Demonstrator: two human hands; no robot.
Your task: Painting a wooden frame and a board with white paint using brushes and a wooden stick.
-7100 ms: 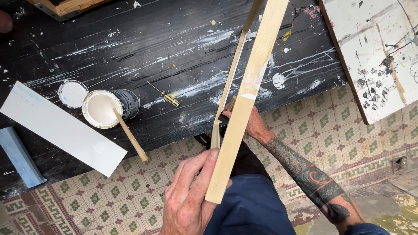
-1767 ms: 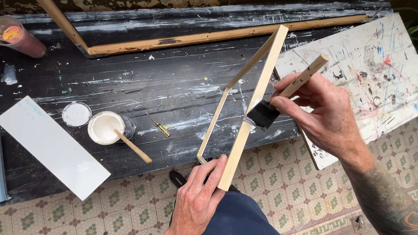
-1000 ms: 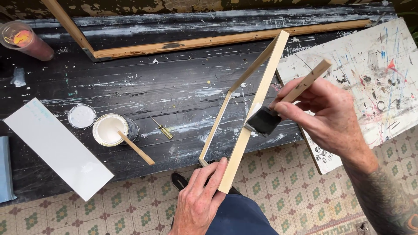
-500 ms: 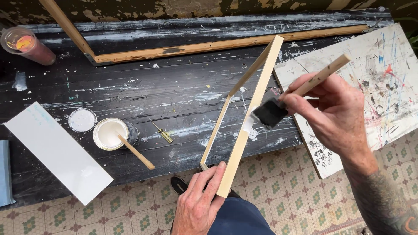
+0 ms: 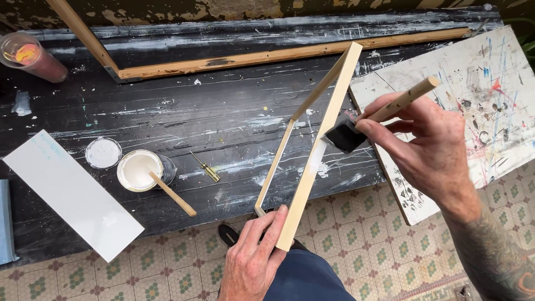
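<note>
Left hand grips the wooden frame at its 6 o'clock end; right hand holds a foam brush against it. Paint may drip onto the surface if the frame tilts.

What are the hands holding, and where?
Left hand grips the pale wooden frame by its near corner; right hand holds the black foam brush by its wooden handle.

black bench | paint can | lid | screwdriver | white panel
</note>
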